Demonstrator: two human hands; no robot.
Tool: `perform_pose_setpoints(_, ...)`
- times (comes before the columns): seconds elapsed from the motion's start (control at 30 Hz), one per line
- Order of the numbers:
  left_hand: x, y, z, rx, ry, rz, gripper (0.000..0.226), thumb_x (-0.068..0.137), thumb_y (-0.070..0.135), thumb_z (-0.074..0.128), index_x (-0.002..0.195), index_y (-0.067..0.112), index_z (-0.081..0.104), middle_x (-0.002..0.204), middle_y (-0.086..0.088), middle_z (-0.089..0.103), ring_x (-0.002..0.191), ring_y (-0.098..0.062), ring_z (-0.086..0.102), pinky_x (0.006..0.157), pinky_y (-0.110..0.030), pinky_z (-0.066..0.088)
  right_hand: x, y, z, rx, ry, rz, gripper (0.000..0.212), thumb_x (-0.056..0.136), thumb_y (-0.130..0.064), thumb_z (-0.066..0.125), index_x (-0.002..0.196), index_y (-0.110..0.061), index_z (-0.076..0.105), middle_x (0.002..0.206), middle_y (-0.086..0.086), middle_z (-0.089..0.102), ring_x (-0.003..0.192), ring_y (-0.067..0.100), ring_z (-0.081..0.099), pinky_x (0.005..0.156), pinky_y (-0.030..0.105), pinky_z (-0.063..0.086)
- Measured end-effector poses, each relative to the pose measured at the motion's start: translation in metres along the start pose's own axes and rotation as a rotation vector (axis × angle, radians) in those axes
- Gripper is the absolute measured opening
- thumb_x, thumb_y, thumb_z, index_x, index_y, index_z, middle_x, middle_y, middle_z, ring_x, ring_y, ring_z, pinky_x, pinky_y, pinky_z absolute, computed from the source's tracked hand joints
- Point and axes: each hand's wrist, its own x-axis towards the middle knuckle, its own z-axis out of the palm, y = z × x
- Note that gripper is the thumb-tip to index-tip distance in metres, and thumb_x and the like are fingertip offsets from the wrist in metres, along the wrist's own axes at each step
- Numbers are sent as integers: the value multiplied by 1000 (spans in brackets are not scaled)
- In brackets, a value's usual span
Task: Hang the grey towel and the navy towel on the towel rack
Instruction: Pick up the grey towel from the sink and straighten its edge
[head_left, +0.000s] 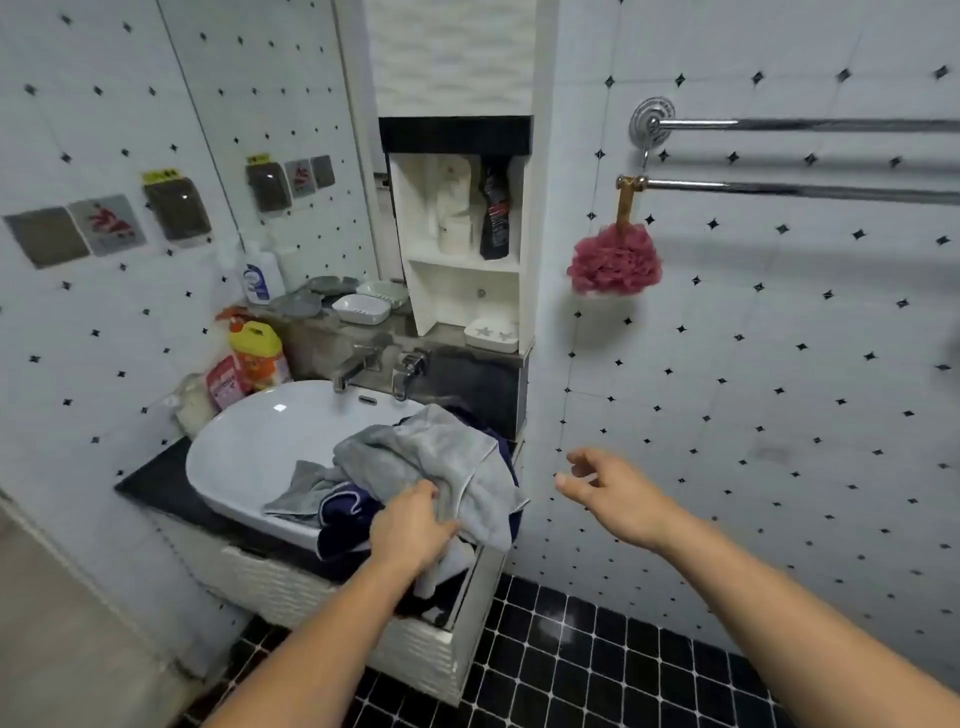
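A grey towel lies crumpled over the right side of the white sink, draping past its front edge. Under it a navy towel shows in dark folds. My left hand rests on the grey towel with its fingers closing on the cloth. My right hand hovers in the air to the right of the sink, fingers apart and holding nothing. The chrome towel rack has two bars on the right wall, high above my right hand, and both bars are bare of towels.
A pink bath pouf hangs from the rack's lower bar at its left end. Bottles and soap dishes crowd the ledge behind the faucet. A white shelf unit stands in the corner. Black floor tiles lie below.
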Motion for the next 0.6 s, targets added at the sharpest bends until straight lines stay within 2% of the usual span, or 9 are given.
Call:
perform_pose_setpoints(0.07, 30, -3, 16, 181, -54, -5, 79, 69, 70, 63, 128, 19, 46, 126, -4, 58, 113, -25, 59, 88, -38, 50, 33, 3, 8, 16, -10, 35, 59, 94, -45, 54, 141, -13, 42, 137, 7, 53, 117, 19, 55, 91, 26, 40)
perform_pose_setpoints(0.13, 49, -5, 34, 344, -106, -2, 88, 67, 74, 61, 131, 17, 41, 129, -6, 51, 119, -26, 54, 94, -40, 46, 57, 4, 16, 32, -40, 80, 57, 94, -42, 55, 141, -13, 43, 136, 6, 53, 116, 19, 55, 92, 27, 41)
perform_pose_setpoints(0.17, 59, -10, 44, 410, -103, 7, 83, 71, 70, 60, 130, 16, 41, 129, -7, 50, 119, -26, 53, 94, -40, 44, 70, 6, 22, 43, -49, 101, 56, 94, -42, 55, 141, -13, 43, 135, 5, 53, 114, 19, 55, 94, 29, 43)
perform_pose_setpoints(0.27, 90, -21, 53, 457, -54, 34, 40, 84, 42, 58, 116, 18, 56, 119, -6, 62, 107, -25, 61, 88, -36, 47, 96, 14, 31, 33, -55, 123, 57, 92, -44, 57, 139, -15, 45, 129, 2, 54, 108, 17, 58, 95, 32, 47)
perform_pose_setpoints(0.33, 111, -21, 42, 224, -64, 13, 23, 82, 32, 55, 97, 18, 66, 98, -5, 71, 93, -25, 67, 79, -34, 53, 109, 21, 34, 20, -70, 141, 57, 91, -43, 59, 139, -16, 46, 128, 1, 55, 105, 16, 58, 93, 32, 48)
perform_pose_setpoints(0.4, 126, -7, 18, -121, -106, -16, 15, 78, 30, 54, 83, 21, 64, 81, -2, 70, 82, -26, 67, 72, -32, 52, 120, 23, 35, 20, -74, 145, 62, 87, -41, 65, 140, -18, 43, 131, 2, 54, 104, 15, 58, 90, 30, 49)
perform_pose_setpoints(0.43, 133, 4, 4, -280, -109, -25, 9, 77, 28, 55, 75, 21, 60, 73, 2, 67, 77, -23, 65, 67, -31, 50, 126, 22, 34, 33, -64, 130, 69, 84, -40, 70, 142, -21, 40, 133, 2, 53, 105, 15, 57, 89, 30, 48)
perform_pose_setpoints(0.5, 146, 34, -25, -527, -103, -9, 11, 75, 18, 61, 66, 19, 56, 63, 7, 59, 66, -14, 58, 56, -28, 42, 136, 14, 31, 72, -37, 66, 91, 73, -43, 79, 148, -27, 29, 142, -1, 44, 115, 15, 52, 95, 33, 46)
perform_pose_setpoints(0.6, 156, 83, -62, -755, -142, 64, 16, 80, 15, 66, 69, 17, 56, 62, 4, 57, 55, -9, 54, 50, -24, 41, 148, -10, 23, 145, -14, -78, 120, 55, -55, 83, 150, -39, 12, 145, -8, 28, 125, 12, 41, 102, 35, 42)
